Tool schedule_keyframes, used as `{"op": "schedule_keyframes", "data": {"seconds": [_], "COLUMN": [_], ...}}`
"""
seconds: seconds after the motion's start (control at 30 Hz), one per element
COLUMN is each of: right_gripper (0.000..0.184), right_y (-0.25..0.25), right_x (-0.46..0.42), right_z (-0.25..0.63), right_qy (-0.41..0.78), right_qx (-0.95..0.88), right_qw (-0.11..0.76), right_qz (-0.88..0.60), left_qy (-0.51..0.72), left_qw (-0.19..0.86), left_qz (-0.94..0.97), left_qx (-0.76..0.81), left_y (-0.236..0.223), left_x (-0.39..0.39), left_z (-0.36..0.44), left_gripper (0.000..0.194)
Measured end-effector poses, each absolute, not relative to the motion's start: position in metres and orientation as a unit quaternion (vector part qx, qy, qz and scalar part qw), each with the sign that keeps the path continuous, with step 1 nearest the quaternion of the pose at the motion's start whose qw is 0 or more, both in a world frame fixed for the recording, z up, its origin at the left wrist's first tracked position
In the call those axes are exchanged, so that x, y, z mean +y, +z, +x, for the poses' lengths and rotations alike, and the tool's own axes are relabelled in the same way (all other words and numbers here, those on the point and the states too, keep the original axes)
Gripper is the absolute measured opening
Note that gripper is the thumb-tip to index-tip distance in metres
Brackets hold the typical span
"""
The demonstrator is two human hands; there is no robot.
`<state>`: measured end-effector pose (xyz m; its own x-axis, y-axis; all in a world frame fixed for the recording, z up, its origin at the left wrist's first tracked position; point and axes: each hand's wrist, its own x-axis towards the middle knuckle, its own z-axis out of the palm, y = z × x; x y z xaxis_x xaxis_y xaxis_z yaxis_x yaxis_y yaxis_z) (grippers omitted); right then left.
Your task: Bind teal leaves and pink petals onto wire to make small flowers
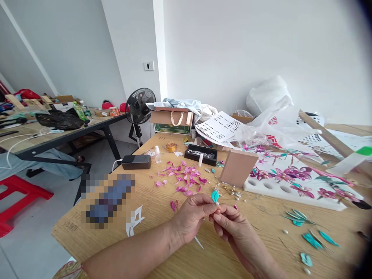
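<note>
While both hands meet above the front part of the wooden desk (162,248), they hold one small turquoise leaf (215,196) between them. The left hand (193,217) has its fingers closed around the lower end of this leaf, and the leaf stands almost upright above the fingertips. The right hand (234,228) touches the left one; its thumb and first finger are pinched together just under the leaf, on something too thin to identify. A thin white strip shows below the left hand, but I cannot tell what it is.

Behind the hands, many pink petals (186,178) lie scattered on the desk. Just to the right of them stands a small brown cardboard piece (238,167), upright, with some small white beads (236,192) near its foot. More turquoise leaves (312,236) lie on the desk to the right of the hands, well apart from them. A white foam board (279,190) with round holes lies behind these leaves and carries pink flowers (290,172). Further back are a black tray (200,154), a spool of golden wire (171,147), a small clear bottle (157,154) and a black box (136,161) with a white cable. A black fan (140,106) stands on the floor beyond the desk.
</note>
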<state>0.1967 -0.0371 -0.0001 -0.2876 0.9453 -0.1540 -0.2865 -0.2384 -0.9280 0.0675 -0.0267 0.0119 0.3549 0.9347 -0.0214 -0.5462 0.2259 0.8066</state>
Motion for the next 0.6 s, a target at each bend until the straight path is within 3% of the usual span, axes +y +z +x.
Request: {"op": "schedule_keyframes", "data": {"seconds": [0.3,0.4,0.6], "right_gripper": [0.026,0.028,0.029], "right_y": [0.014,0.033,0.076], "right_x": [-0.034,-0.030,-0.046], "right_z": [0.200,0.218,0.289], "right_qy": [0.683,0.603,0.382], "right_qx": [-0.471,-0.535,-0.628], "right_qw": [0.383,0.351,0.385], "right_qz": [-0.407,-0.477,-0.559], "left_qy": [0.520,0.546,0.510], "left_qw": [0.730,0.712,0.725], "left_qz": [0.367,0.358,0.383], "left_qx": [0.249,0.260,0.261], "left_y": [0.025,0.035,0.047], "left_x": [-0.025,-0.023,-0.022], "left_z": [0.066,0.063,0.056], "left_gripper": [0.022,0.021,0.018]}}
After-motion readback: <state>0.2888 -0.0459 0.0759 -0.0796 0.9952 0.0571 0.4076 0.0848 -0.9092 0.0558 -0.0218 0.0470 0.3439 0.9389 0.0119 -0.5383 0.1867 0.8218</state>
